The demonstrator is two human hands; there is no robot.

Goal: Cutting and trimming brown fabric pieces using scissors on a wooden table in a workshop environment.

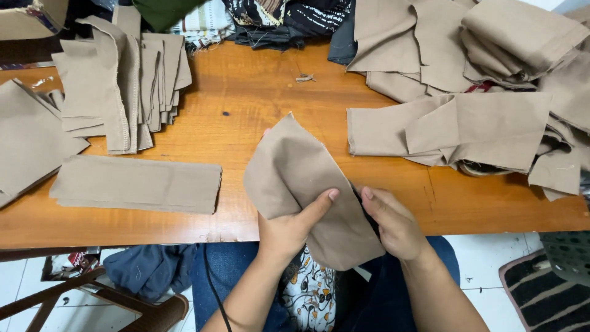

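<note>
While held above the wooden table point(246, 117): tan cut fabric piece point(295, 172) | left hand point(289, 230) pinching lower edge | right hand point(393, 224) gripping right edge | likely light, limp; best held at edges.

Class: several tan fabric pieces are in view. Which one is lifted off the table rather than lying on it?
The tan fabric piece in the middle, gripped by the left hand and right hand. The flat piece and the stacks lie untouched on the wooden table.
</note>
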